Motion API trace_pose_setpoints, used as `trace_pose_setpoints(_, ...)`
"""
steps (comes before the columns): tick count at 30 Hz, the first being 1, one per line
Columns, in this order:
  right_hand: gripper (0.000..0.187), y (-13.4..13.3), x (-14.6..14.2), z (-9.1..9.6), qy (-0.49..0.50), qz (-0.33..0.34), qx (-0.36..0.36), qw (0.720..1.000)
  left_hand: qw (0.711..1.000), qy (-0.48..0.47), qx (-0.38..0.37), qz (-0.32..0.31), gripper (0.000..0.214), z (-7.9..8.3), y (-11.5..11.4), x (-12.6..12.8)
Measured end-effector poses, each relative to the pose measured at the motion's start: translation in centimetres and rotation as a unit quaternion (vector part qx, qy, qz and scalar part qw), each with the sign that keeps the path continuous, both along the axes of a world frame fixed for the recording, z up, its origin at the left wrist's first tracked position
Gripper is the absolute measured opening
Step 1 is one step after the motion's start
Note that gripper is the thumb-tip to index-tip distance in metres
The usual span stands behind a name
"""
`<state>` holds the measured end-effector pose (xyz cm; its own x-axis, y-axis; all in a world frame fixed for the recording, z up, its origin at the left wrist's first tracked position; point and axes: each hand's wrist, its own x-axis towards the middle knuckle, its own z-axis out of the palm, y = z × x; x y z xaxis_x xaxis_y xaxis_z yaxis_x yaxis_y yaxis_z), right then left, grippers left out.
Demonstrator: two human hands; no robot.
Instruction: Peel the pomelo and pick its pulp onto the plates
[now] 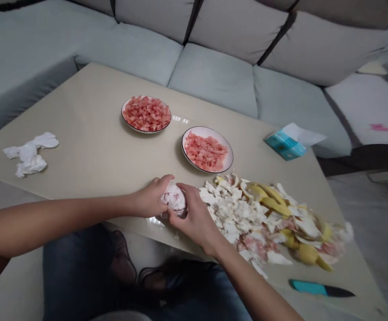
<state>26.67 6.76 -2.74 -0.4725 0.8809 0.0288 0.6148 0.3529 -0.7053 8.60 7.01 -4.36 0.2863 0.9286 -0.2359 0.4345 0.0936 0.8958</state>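
Observation:
Between my two hands is a peeled pomelo [174, 199], pinkish with white pith clinging to it, held just above the near edge of the table. My left hand [152, 196] grips its left side, with the thumb at the front. On the right side my right hand [194, 214] is closed round it, fingers over the back and thumb low in front. Right beside that hand spreads a heap of peel [227, 207], white pith scraps mixed with yellow rind and pink membrane. Beyond the hands a plate [229, 154] holds pink pomelo flesh.
A second plate [123, 117] heaped with pink flesh stands farther back. Crumpled white tissues [28, 151] lie at left. A blue tissue box [285, 143] is at the right, and a teal-handled knife [320, 288] lies near the front right. A grey-green sofa [214, 80] borders the table [90, 156].

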Motion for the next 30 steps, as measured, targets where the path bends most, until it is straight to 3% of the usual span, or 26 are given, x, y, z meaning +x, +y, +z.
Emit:
trace_pose_setpoints(5,0.058,0.2,0.0,-0.8,-0.001,-0.025,-0.011,1.0,0.998,-0.026,-0.044,-0.029,0.089,0.3,-0.3,-0.4)
trace_pose_setpoints(10,0.058,0.8,1.2,-1.8,0.001,-0.03,0.023,0.999,0.999,-0.025,0.02,-0.034,0.09,0.7,-1.1,-0.5)
trace_pose_setpoints(14,0.057,0.4,0.9,-1.5,-0.026,-0.039,0.047,0.998,0.997,0.004,0.054,-0.051,0.087,1.0,-0.2,-0.8)
trace_pose_setpoints(20,0.061,-0.4,0.0,-0.8,-0.059,-0.085,0.007,0.995,0.983,-0.005,0.103,-0.149,0.077,1.0,2.6,-2.5)
trace_pose_setpoints(24,0.062,-0.6,0.1,-0.3,-0.087,-0.093,-0.026,0.992,0.972,0.019,0.12,-0.2,0.077,1.3,3.0,-2.3)
trace_pose_setpoints(30,0.057,-0.2,0.5,0.5,-0.119,-0.063,-0.044,0.99,0.974,0.092,0.119,-0.168,0.078,1.1,1.9,-0.6)
